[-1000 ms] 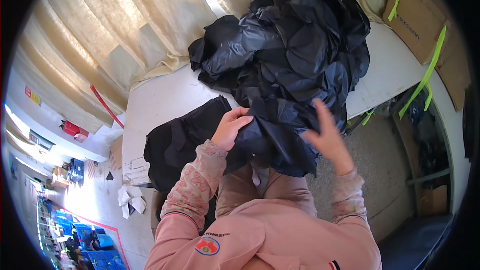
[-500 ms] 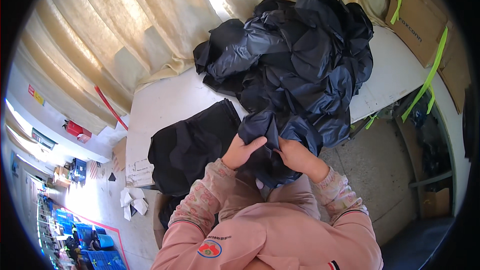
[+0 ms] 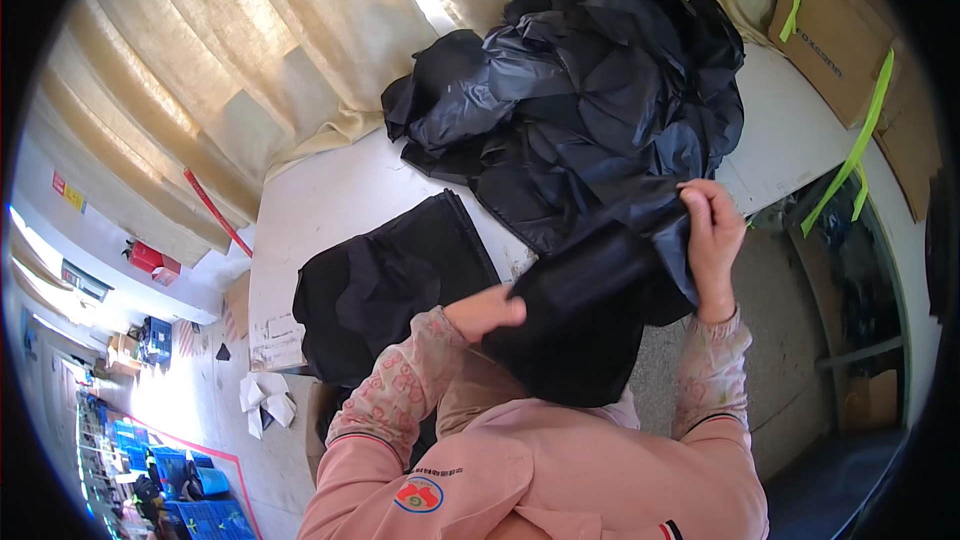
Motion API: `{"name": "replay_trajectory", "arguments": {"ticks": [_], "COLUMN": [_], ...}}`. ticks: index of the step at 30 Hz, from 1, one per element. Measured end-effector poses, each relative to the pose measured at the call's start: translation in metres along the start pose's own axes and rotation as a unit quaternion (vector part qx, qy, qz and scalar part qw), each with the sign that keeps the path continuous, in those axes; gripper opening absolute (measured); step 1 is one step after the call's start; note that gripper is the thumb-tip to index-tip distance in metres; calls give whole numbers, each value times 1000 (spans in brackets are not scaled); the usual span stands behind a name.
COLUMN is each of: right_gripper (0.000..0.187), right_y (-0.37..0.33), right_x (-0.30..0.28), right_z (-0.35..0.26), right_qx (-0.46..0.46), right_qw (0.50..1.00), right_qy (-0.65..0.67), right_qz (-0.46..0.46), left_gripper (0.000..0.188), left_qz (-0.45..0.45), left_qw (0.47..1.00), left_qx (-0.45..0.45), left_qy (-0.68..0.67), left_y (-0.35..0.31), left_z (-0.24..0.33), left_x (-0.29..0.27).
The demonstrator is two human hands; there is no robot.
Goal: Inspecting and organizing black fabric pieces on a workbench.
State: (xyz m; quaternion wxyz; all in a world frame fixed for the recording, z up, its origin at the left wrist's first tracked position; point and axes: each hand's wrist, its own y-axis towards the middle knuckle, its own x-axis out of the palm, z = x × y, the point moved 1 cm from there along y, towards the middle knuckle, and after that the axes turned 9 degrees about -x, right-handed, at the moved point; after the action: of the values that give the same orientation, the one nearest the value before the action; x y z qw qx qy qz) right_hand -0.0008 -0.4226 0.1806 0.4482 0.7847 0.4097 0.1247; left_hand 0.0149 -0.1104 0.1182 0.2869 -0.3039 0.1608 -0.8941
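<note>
One black cloth (image 3: 590,290) hung spread between both hands at table's (image 3: 325,185) near edge, in front of you; held apart, probably to keep it flat. Your right hand (image 3: 712,225): fingers curled closed, pinching upper right corner. Your left hand (image 3: 485,313): thumb over left edge, fingers hidden, seemingly grasping it. Flat stack (image 3: 390,285) lay left, likely for easy reach; loose pile (image 3: 590,90) sat beyond.
</note>
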Motion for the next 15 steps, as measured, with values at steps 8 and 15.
{"name": "replay_trajectory", "arguments": {"ticks": [8, 15], "right_gripper": [11, 20], "right_y": [-17, 13], "right_x": [66, 25], "right_z": [48, -10], "right_qx": [-128, 136], "right_qw": [874, 909], "right_qy": [-147, 334], "right_qz": [-445, -209], "left_gripper": [70, 62], "left_qz": [-261, -97], "left_qw": [957, 944], "left_qx": [123, 224], "left_qy": [-28, -221], "left_y": [-8, -23], "left_z": [-15, -4], "left_x": [9, -21]}}
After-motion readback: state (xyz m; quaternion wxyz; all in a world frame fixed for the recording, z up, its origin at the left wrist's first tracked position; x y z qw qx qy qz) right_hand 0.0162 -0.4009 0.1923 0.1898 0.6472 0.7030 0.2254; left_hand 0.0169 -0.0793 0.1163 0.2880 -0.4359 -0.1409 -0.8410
